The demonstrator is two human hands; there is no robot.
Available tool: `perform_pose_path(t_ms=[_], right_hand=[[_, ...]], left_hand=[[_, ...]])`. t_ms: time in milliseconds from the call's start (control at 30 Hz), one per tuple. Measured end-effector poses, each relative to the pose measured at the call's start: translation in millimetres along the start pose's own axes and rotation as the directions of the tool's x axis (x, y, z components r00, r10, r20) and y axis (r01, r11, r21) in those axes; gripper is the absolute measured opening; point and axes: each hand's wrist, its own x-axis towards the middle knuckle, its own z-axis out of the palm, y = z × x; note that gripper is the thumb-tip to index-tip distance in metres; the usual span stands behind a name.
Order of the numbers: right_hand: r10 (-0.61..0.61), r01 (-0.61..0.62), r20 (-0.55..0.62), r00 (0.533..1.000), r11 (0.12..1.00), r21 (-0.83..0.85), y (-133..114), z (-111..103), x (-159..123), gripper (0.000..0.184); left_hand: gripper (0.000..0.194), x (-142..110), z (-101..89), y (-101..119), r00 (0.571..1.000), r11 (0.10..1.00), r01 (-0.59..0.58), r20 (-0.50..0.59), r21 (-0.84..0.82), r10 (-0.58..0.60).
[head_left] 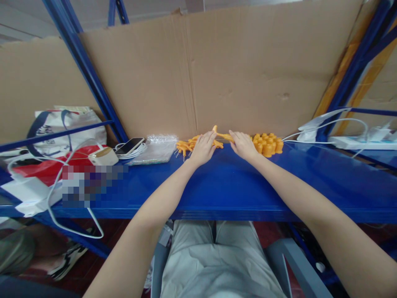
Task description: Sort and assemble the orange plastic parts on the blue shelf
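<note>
My left hand (203, 147) reaches over a pile of orange corkscrews (185, 146) whose thin metal spirals stick out at the left. At its fingertips stands the end of an orange piece (215, 128), apparently a corkscrew handle. A slim orange part (223, 135) bridges the gap from there to my right hand (243, 145). My right hand's fingers are closed around its other end, so that end is hidden. Just right of this hand several orange cylinders (268, 145) stand upright in a tight group. Both hands rest low over the blue shelf top (229, 182).
Cardboard (248, 70) walls off the back. Left are a clear plastic bag (158, 149), a phone (130, 146), a white charger (104, 156) and looping cables. A power strip (362, 142) lies right, beside a blue post (350, 70). Another person's leg (43, 248) shows lower left.
</note>
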Motion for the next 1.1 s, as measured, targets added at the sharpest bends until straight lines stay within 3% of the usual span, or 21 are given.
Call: perform_pose_path(t_ms=[300, 600, 900, 1100], right_hand=[[-0.231, 0.237, -0.087, 0.969, 0.969, 0.067, 1.4, 10.3, 0.4, 0.05], [-0.364, 0.39, -0.263, 0.893, 0.919, 0.052, 11.9, 17.0, 2.8, 0.04], [-0.377, 0.386, -0.134, 0.916, 0.922, 0.042, 1.1, 7.4, -0.3, 0.042], [-0.356, 0.356, -0.009, 0.934, 0.934, 0.023, -13.9, -0.8, 1.4, 0.035]], left_hand=[[0.041, 1.1, 2.9, 1.0, 0.999, 0.998, -0.048, -0.005, 0.031, 0.048], [0.031, 2.7, 7.0, -2.0, 0.989, 0.992, -0.104, -0.101, 0.072, 0.111], [0.028, 5.2, 6.5, -3.6, 0.969, 0.967, -0.218, -0.091, 0.131, 0.231], [0.024, 4.0, 2.7, -0.7, 0.971, 0.968, -0.232, -0.032, 0.094, 0.236]])
